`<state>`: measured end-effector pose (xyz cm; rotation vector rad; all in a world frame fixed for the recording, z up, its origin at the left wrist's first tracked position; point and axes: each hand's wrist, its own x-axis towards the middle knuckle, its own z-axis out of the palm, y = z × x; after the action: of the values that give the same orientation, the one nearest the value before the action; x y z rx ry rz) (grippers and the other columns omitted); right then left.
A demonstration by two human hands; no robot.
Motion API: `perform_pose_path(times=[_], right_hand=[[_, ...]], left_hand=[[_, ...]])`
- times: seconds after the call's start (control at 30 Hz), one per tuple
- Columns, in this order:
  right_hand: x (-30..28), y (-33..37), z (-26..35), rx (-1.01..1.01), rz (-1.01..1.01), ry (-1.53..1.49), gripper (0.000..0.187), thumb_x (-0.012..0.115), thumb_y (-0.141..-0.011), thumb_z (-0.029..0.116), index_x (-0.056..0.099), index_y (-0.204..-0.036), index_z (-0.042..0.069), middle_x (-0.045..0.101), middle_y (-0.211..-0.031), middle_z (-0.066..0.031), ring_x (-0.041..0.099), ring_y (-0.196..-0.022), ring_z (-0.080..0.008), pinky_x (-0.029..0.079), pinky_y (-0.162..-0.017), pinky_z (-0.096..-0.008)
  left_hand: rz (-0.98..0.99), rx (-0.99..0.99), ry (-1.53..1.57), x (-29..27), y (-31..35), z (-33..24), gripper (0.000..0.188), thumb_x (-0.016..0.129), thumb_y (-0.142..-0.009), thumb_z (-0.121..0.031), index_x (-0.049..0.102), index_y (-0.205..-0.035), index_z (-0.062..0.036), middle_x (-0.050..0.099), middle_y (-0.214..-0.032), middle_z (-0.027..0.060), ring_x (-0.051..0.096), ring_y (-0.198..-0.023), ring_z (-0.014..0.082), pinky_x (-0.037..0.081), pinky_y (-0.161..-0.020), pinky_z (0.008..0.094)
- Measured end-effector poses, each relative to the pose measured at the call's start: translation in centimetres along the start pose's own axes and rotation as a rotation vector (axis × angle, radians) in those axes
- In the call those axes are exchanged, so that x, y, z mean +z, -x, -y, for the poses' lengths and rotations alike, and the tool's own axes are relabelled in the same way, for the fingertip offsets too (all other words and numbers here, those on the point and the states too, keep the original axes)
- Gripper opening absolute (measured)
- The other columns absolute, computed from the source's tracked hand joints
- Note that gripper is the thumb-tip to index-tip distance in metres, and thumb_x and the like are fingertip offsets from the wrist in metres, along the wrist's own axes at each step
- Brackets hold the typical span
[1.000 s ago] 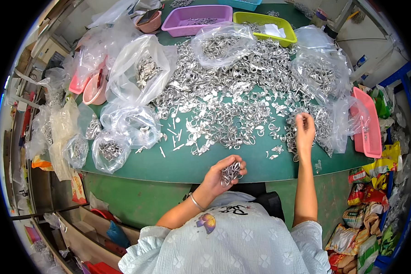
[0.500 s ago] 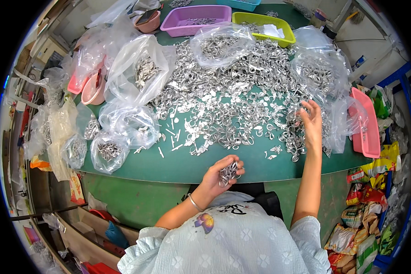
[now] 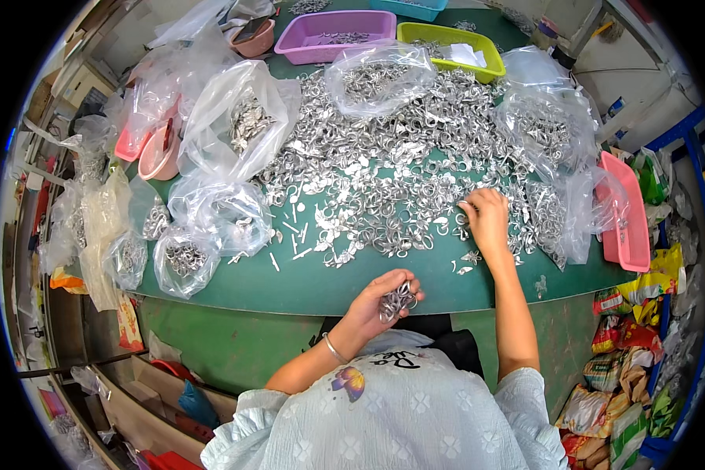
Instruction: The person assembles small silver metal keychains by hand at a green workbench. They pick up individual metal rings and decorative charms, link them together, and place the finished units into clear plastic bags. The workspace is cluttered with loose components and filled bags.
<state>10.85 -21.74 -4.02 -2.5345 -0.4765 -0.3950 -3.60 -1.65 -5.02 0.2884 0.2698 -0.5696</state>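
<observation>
Silver metal rings [image 3: 397, 302] lie bunched in my left hand [image 3: 376, 304], its fingers curled round them in front of the table's near edge. My right hand [image 3: 487, 215] is over the near right part of a wide heap of silver rings and small castings [image 3: 399, 207]. Its fingers are bent and drawn together; what is between the fingertips, if anything, is hidden. Just below this hand, a few flower-shaped and leaf-shaped pieces [image 3: 471, 256] lie apart on the green tabletop [image 3: 337, 286].
Clear plastic bags of metal pieces stand at left [image 3: 186, 262], at right [image 3: 547, 133] and on the heap [image 3: 380, 78]. Behind are a purple tray [image 3: 290, 53] and a yellow-green tray [image 3: 489, 69]. A pink basket [image 3: 625, 215] tilts at the right edge. Colourful sacks [image 3: 603, 407] line the floor.
My right hand has moved left from beside the right-hand bag to the loose pieces, and its spread fingers have drawn together. My left hand stays nearly in place with its rings.
</observation>
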Motion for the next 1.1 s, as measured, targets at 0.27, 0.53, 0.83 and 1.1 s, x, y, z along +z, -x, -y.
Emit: perform_pose_path(times=[0.27,0.53,0.83,1.1], right_hand=[[-1.9,2.1,0.7,0.606,0.333,-1.504,0.016,0.052,-0.088,0.014,0.056,-0.088,-0.001,0.061,-0.078,-0.0096,0.056,-0.068,-0.0142,0.045,-0.064,-0.0252],[-2.6,4.5,3.8,0.481,0.543,-1.445,0.015,0.052,-0.088,0.014,0.056,-0.087,0.000,0.061,-0.079,-0.0082,0.056,-0.071,-0.0140,0.044,-0.067,-0.0259],[-3.3,4.5,6.5,0.148,0.347,-0.735,0.010,0.063,-0.075,0.005,0.062,-0.084,0.001,0.058,-0.072,-0.0070,0.052,-0.067,-0.0143,0.041,-0.062,-0.0271],[0.1,3.9,5.0,-0.093,0.136,-0.200,0.011,0.065,-0.071,0.007,0.060,-0.079,0.001,0.055,-0.072,-0.0086,0.049,-0.069,-0.0258,0.040,-0.063,-0.0344]], left_hand=[[-0.069,-0.044,0.038,0.2,-0.2,0.1,0.015,0.048,-0.089,-0.019,0.053,-0.094,-0.0053,0.051,-0.082,0.0049,0.050,-0.080,0.0165,0.043,-0.045,0.0188],[-0.162,-0.056,-0.034,0.0,-0.5,0.3,0.024,0.046,-0.091,-0.023,0.053,-0.101,-0.0036,0.058,-0.086,0.0090,0.059,-0.087,0.0206,0.048,-0.048,0.0213],[-0.015,-0.094,-0.024,-0.3,-0.5,-0.2,0.030,0.045,-0.091,-0.026,0.051,-0.106,-0.0012,0.056,-0.095,0.0124,0.058,-0.094,0.0261,0.055,-0.053,0.0256],[0.014,-0.040,0.082,-1.3,-0.6,0.4,0.027,0.049,-0.085,-0.017,0.052,-0.106,-0.0016,0.052,-0.089,0.0109,0.057,-0.090,0.0257,0.054,-0.052,0.0259]])
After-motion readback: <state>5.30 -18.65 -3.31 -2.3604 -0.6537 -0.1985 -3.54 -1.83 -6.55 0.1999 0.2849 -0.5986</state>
